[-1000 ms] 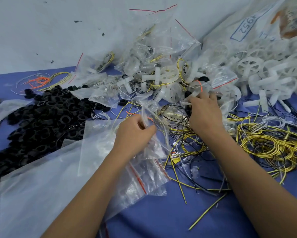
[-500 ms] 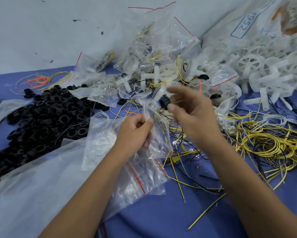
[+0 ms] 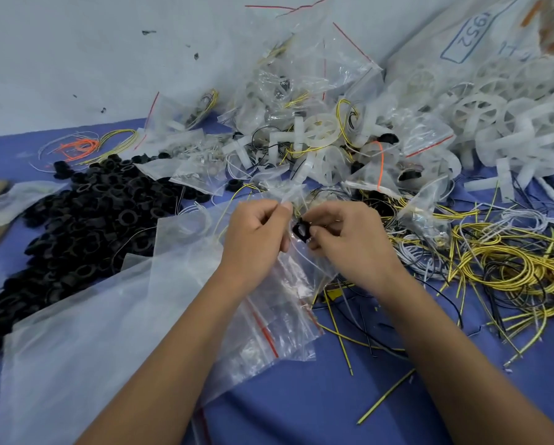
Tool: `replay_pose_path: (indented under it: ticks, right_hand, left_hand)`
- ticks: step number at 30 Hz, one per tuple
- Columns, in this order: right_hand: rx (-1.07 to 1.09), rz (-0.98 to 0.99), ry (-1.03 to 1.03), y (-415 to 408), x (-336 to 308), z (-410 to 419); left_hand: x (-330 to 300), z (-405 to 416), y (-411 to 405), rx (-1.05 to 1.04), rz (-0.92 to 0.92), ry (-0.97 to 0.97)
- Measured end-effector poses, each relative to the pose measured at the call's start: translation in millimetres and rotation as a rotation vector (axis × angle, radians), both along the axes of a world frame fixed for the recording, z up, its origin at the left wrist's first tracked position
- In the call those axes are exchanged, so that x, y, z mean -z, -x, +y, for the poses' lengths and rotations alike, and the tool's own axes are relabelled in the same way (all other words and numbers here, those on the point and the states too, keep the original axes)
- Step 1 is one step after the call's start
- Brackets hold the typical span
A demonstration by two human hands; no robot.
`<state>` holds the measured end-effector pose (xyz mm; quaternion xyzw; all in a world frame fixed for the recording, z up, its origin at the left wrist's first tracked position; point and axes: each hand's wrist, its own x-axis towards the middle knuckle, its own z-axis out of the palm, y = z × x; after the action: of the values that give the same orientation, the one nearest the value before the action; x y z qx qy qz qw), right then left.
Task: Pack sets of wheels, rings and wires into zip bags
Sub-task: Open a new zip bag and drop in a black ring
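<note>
Blue table (image 3: 301,396) strewn with parts: black rings heap (image 3: 86,226) at left, white wheels (image 3: 481,114) heaped far right, yellow wires (image 3: 510,268) tangled at right. Both forearms reaching in from below, meeting mid-table. Left hand (image 3: 256,236) curled, pinching the mouth of a clear zip bag (image 3: 288,284). Right hand (image 3: 349,239) knuckles-up, fingertips pinching one black ring (image 3: 300,229) at the bag's opening.
</note>
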<state>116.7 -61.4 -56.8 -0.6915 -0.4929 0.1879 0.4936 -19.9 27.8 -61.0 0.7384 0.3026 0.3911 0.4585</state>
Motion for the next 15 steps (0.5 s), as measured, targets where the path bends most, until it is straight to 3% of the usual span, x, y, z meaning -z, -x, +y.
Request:
replay_pose_path:
  ticks: [8,12,15]
  right_hand:
    - [0.003,-0.172,-0.042,4,0,1]
    - [-0.268,0.169,-0.163,10,-4,1]
    - [-0.317,0.327,-0.190,10,-3,2]
  left_hand:
    - [-12,-3,0,-0.005,-0.042,-0.125]
    - [-15,-5,-1,-0.076,-0.079,-0.216]
    - [-16,-3,0,-0.179,-0.126,-0.228]
